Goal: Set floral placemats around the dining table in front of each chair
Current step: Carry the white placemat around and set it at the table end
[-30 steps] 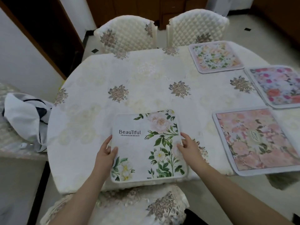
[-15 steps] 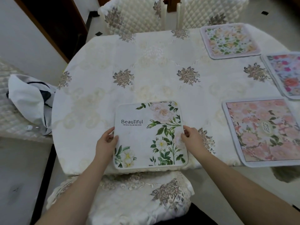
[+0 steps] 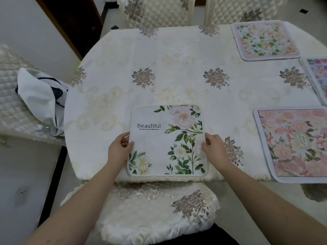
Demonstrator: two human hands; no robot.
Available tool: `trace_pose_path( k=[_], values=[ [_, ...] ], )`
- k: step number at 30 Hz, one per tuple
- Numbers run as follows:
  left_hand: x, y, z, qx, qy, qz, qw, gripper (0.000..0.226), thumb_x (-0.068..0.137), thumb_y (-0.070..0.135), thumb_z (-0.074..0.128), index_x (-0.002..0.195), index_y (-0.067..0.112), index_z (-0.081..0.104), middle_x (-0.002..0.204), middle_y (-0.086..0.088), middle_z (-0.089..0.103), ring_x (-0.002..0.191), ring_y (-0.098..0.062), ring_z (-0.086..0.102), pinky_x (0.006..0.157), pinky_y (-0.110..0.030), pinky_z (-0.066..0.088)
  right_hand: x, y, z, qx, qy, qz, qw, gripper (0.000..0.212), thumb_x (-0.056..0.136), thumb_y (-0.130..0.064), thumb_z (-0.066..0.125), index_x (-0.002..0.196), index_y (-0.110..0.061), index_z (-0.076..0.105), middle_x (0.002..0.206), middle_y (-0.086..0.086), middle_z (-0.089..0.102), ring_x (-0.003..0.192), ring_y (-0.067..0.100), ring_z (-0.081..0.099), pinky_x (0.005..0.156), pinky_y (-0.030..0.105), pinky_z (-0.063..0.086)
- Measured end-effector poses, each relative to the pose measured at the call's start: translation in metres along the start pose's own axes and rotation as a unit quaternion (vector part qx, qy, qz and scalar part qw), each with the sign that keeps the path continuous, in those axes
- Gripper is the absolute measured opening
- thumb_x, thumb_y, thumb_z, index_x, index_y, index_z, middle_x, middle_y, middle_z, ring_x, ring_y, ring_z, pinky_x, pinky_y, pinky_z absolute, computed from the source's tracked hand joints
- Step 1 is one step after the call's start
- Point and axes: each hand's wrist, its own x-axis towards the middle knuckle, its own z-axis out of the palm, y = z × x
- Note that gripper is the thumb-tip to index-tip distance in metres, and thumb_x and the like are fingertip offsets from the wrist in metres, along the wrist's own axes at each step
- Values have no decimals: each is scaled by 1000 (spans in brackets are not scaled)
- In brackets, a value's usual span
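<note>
A white placemat (image 3: 159, 138) printed with green leaves, pale roses and the word "Beautiful" lies flat at the near edge of the table (image 3: 177, 76), in front of the near chair (image 3: 150, 209). My left hand (image 3: 119, 149) pinches its left edge, thumb on top. My right hand (image 3: 215, 149) pinches its right edge. A pink floral placemat (image 3: 293, 144) lies at the near right. A peach and green placemat (image 3: 263, 39) lies at the far right. A purple and pink placemat (image 3: 318, 76) is cut off by the right edge.
Two quilted cream chairs (image 3: 159, 13) stand at the far side. A bench (image 3: 10, 96) at the left carries a white cloth bag (image 3: 42, 96). A dark door frame (image 3: 67, 23) stands at the far left.
The white placemat has slid slightly toward the table's near edge and now lies squarer to it. Both hands stay on its side edges. The view has tipped downward.
</note>
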Motion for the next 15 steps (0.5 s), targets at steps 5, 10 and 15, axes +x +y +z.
trace_pose_path(
  k=[5, 10, 15],
  values=[
    [3, -3, 3, 40, 17, 33, 999, 53, 90, 23, 70, 140, 21, 51, 100, 2, 57, 87, -19, 62, 81, -33, 53, -7, -7, 0, -52, 36, 7, 998, 52, 97, -21, 55, 145, -9, 40, 129, 16, 47, 121, 32, 46, 102, 42, 40],
    [-7, 8, 22, 128, -43, 145, 980, 55, 92, 31, 47, 143, 11, 47, 138, -12, 52, 128, -28, 47, 112, -35, 32, -18, -52, 19, -74, 35, -87, 993, 60, 102, -30, 43, 154, -14, 20, 155, 10, 30, 143, 25, 25, 119, 44, 24],
    [-23, 25, 76, 270, -53, 231, 933, 61, 97, 33, 25, 150, 7, 39, 158, -12, 37, 150, -28, 26, 123, -37, 14, -26, -83, 85, -143, -52, -231, 961, 57, 96, -23, 32, 149, -2, 35, 155, 16, 36, 144, 30, 32, 116, 47, 31]
  ],
)
